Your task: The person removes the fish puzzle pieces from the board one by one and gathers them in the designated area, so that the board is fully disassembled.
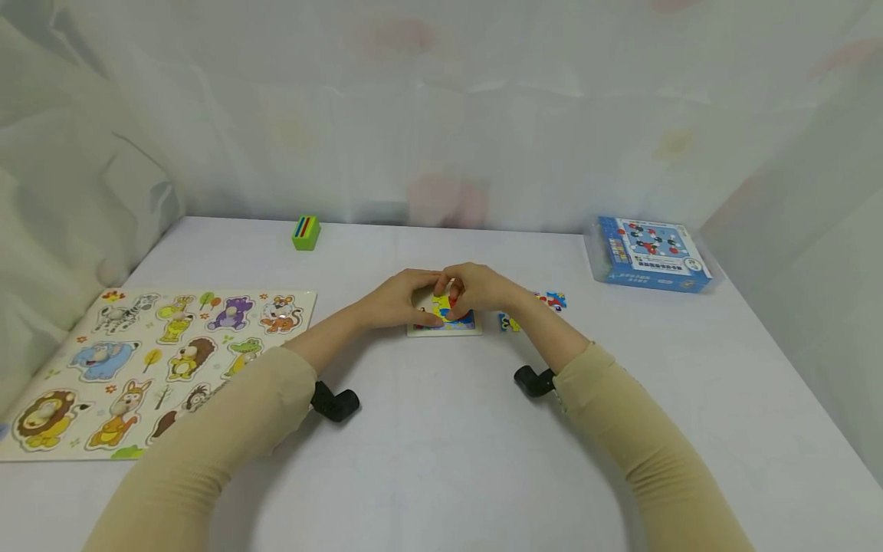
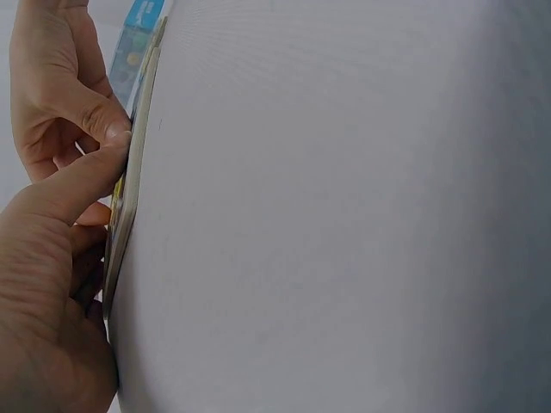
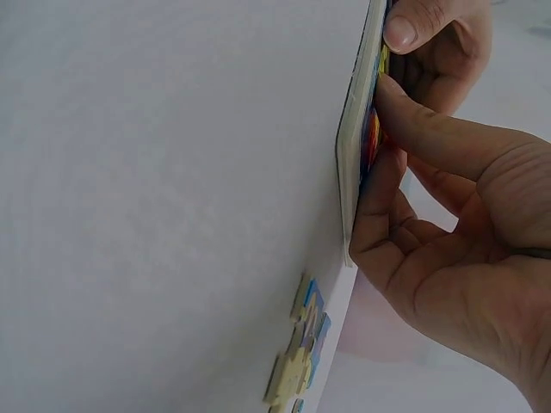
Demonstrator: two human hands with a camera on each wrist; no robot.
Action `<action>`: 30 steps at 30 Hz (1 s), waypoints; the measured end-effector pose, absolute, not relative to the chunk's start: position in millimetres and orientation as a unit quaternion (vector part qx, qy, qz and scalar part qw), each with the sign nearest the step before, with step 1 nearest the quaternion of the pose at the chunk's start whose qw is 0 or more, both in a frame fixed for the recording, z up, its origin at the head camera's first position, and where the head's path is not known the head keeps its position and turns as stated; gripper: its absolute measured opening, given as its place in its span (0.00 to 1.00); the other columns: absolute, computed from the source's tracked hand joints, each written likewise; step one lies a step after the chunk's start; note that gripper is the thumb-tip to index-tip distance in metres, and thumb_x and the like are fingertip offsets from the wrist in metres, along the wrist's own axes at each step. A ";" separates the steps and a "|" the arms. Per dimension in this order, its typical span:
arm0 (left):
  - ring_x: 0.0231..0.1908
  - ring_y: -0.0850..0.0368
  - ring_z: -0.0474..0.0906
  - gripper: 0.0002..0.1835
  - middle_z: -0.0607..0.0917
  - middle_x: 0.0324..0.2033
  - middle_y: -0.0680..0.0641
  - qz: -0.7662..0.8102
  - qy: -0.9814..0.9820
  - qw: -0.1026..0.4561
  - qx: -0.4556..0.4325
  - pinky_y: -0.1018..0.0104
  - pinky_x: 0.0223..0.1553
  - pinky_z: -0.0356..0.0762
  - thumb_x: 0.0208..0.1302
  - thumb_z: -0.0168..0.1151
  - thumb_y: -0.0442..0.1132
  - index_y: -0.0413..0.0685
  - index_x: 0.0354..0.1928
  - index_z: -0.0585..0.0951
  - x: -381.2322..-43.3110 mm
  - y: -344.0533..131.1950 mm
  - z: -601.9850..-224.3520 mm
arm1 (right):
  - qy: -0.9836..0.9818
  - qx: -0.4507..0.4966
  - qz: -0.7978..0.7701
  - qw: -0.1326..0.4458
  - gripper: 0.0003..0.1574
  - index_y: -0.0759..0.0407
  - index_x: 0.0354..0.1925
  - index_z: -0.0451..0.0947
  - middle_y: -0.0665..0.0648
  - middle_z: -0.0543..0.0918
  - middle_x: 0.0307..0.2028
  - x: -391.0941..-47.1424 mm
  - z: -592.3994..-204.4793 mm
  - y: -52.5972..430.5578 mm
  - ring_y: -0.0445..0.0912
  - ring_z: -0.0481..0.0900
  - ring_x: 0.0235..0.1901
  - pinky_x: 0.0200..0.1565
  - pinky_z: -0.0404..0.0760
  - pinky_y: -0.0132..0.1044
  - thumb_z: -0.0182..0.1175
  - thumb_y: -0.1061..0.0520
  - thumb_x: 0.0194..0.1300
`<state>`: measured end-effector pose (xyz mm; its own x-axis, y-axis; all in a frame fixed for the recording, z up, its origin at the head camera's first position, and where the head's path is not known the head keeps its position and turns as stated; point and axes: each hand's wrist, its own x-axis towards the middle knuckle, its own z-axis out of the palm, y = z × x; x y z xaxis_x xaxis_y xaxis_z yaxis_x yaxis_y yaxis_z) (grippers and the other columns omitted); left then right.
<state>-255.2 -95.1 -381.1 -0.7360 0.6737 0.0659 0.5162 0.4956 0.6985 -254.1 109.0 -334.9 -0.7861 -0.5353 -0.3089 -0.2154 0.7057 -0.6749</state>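
Note:
A small jigsaw puzzle board with a pale frame and colourful pieces lies flat on the table, partly hidden under both hands. My left hand spans its left side. The left thumb rests on the picture near the front, and the fingers bend round toward the far side. From the right, my right hand reaches over the board, thumb and index finger pinching a puzzle piece with red on it at the picture's surface. The fingertips of both hands meet closely there. Loose puzzle pieces lie beside the right wrist.
A large animal puzzle board covers the table's left side, partly under the left sleeve. At the back stands a small green box with coloured stripes. A blue-and-white box sits at the back right. White cloth hangs behind the table.

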 end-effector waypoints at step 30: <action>0.72 0.47 0.64 0.39 0.74 0.69 0.46 0.364 0.857 0.101 0.350 0.48 0.77 0.56 0.54 0.74 0.46 0.48 0.68 0.72 -255.4 -95.3 -382.0 | 0.891 -0.215 -0.318 0.240 0.25 0.53 0.49 0.75 0.56 0.77 0.43 -251.7 -333.9 107.8 0.50 0.76 0.41 0.42 0.75 0.35 0.72 0.63 0.54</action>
<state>-255.4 -95.3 -382.0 -0.7346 0.6735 0.0822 0.5265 0.4896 0.6950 -251.7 107.8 -333.9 -0.7917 -0.5367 -0.2919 -0.2308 0.7051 -0.6705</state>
